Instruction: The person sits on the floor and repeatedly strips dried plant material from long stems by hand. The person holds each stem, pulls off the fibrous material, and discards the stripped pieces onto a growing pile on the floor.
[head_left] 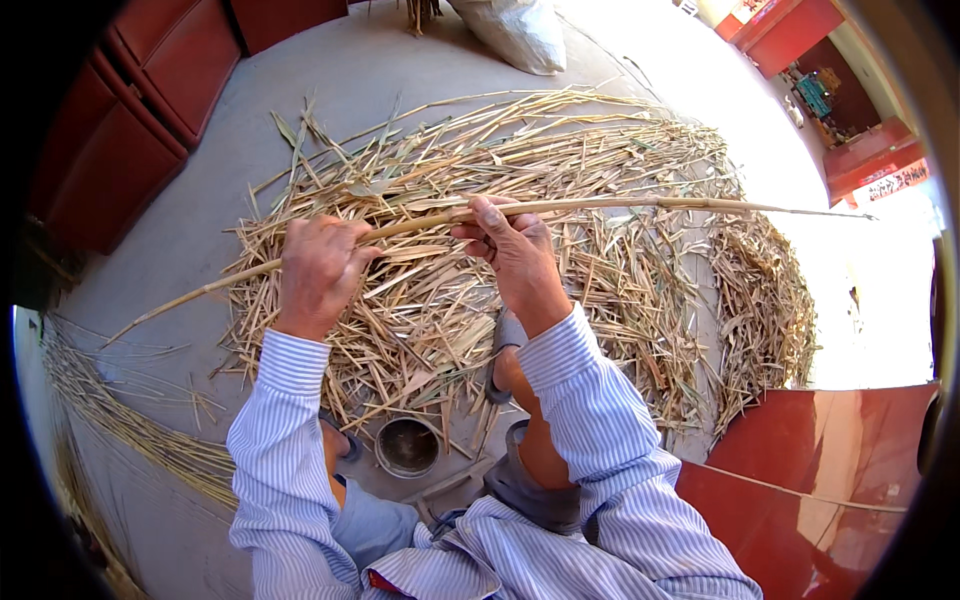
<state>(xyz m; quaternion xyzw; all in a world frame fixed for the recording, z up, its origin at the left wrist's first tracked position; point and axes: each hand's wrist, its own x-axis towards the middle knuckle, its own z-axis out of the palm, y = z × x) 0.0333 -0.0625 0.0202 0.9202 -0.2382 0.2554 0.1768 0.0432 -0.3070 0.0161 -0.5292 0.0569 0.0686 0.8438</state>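
Observation:
A long, thin dry reed stalk (640,202) stretches across the view in front of me, its left end lower and its right end thin and dark. My left hand (322,270) is closed around it left of the middle. With the fingertips of my right hand (517,250) I pinch the same stalk, a short way to the right. Below both hands lies a wide heap of dry leaves, husks and cut stalks (440,350), with longer stalks along its far side.
Near my feet stands a round metal bowl (407,446). A bundle of thin stalks (150,425) lies at the left. Red panels (160,70) stand far left, a white sack (515,35) at the back. A red surface (810,460) is at the right, beside another leaf pile (765,310).

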